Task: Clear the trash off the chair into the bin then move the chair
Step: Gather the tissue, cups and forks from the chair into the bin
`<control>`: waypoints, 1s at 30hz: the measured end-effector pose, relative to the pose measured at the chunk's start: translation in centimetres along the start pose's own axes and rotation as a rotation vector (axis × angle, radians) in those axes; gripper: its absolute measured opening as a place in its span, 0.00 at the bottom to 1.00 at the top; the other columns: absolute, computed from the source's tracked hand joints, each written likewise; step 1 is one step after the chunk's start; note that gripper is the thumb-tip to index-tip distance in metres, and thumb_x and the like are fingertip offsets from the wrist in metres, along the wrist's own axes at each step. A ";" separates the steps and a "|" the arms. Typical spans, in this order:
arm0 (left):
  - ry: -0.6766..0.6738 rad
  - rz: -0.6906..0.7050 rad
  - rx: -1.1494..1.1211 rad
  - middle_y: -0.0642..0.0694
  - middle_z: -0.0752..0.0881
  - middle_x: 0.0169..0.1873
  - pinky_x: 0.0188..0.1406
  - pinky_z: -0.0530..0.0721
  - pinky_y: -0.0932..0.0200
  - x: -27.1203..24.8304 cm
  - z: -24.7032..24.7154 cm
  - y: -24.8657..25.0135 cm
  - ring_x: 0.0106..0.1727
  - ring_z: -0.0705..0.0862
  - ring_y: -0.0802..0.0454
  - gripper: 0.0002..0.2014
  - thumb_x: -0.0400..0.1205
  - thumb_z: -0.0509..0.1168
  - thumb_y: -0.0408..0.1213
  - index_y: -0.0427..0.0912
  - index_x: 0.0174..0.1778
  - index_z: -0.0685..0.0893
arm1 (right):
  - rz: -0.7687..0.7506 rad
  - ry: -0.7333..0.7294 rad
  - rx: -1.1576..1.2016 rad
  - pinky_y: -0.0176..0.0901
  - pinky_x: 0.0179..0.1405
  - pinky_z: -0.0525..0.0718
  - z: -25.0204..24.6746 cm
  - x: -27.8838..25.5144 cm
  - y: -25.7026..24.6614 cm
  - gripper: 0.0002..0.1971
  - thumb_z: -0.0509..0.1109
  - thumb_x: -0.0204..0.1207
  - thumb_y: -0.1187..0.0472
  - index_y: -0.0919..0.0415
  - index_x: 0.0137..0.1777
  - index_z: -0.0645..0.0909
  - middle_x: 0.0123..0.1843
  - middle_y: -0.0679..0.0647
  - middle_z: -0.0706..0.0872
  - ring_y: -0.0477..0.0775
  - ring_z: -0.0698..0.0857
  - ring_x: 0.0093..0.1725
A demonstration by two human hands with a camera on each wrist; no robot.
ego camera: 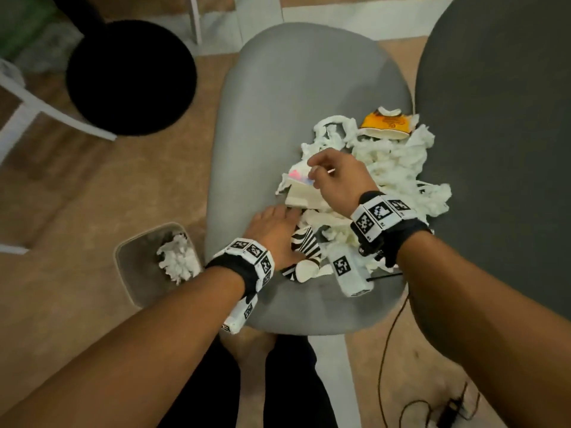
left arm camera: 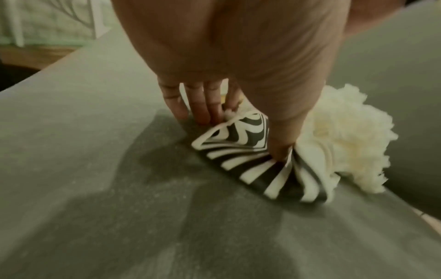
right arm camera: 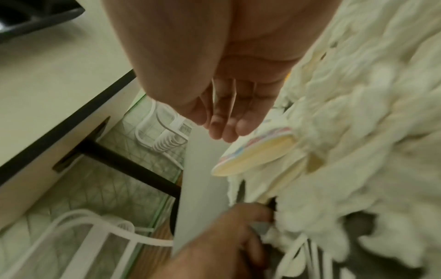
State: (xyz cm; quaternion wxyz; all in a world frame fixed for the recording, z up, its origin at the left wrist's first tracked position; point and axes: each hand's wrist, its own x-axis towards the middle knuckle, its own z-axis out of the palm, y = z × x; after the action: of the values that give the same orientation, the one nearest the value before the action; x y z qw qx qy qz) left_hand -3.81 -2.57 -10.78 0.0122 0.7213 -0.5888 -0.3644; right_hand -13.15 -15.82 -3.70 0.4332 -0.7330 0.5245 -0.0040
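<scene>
A grey chair seat [ego camera: 278,103] carries a heap of white crumpled tissue [ego camera: 395,162], an orange paper cup [ego camera: 386,125], a crushed zebra-striped cup [ego camera: 306,245] and a pale cup with pink and blue print [ego camera: 301,186]. My left hand [ego camera: 290,223] lies low on the seat at the heap's near left edge. In the left wrist view its thumb and fingers [left arm camera: 203,111] pinch the striped cup [left arm camera: 250,156]. My right hand [ego camera: 312,171] hovers over the printed cup [right arm camera: 257,151], fingers relaxed and holding nothing. The bin [ego camera: 133,273] stands on the floor left of the chair with tissue inside.
A black round stool [ego camera: 129,75] stands at the far left. A dark grey rounded surface [ego camera: 500,149] lies right of the chair. White frame furniture [ego camera: 46,109] crosses the left edge. A thin cable [ego camera: 392,350] trails over the floor at the chair's front right.
</scene>
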 end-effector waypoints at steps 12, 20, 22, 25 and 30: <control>0.121 -0.201 -0.507 0.50 0.86 0.44 0.47 0.85 0.55 0.8 -0.6 -2.0 0.45 0.87 0.51 0.19 0.72 0.78 0.39 0.50 0.54 0.77 | -0.110 -0.031 -0.741 0.60 0.67 0.74 0.7 2.2 2.8 0.33 0.74 0.71 0.47 0.52 0.75 0.70 0.72 0.58 0.76 0.65 0.79 0.68; 0.502 -0.260 -0.662 0.52 0.85 0.36 0.45 0.87 0.49 -2.3 -2.3 -4.4 0.36 0.83 0.54 0.09 0.76 0.71 0.38 0.54 0.47 0.80 | -0.236 0.267 -0.778 0.61 0.61 0.73 -0.4 1.5 1.1 0.16 0.62 0.78 0.54 0.58 0.62 0.81 0.60 0.60 0.83 0.67 0.81 0.60; 0.589 -0.286 -0.661 0.53 0.85 0.35 0.43 0.87 0.50 -3.3 -2.7 -5.5 0.34 0.81 0.55 0.07 0.76 0.71 0.38 0.52 0.47 0.80 | -0.229 0.321 -0.744 0.60 0.60 0.72 -0.1 1.5 0.0 0.16 0.63 0.77 0.55 0.58 0.62 0.81 0.61 0.60 0.82 0.67 0.79 0.61; 0.738 -0.352 -0.671 0.56 0.81 0.31 0.37 0.84 0.54 -5.2 -2.9 -8.1 0.30 0.78 0.55 0.06 0.77 0.70 0.37 0.51 0.45 0.80 | -0.301 0.346 -0.682 0.58 0.58 0.73 2.3 1.0 -2.5 0.15 0.62 0.78 0.53 0.55 0.61 0.82 0.60 0.59 0.81 0.66 0.78 0.59; 0.827 -0.486 -0.665 0.45 0.84 0.30 0.31 0.79 0.56 -9.0 -1.1 -14.8 0.29 0.77 0.53 0.06 0.76 0.70 0.35 0.45 0.46 0.82 | -0.456 0.212 -0.525 0.54 0.53 0.76 10.3 -0.1 -7.1 0.16 0.63 0.77 0.53 0.57 0.61 0.82 0.57 0.59 0.80 0.64 0.80 0.54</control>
State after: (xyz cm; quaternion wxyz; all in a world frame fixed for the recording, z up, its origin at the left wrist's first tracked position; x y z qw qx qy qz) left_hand 8.85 9.23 -11.94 0.3831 0.8754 -0.2068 -0.2100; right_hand -2.99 -8.72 -5.51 0.1615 -0.9129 0.3726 -0.0415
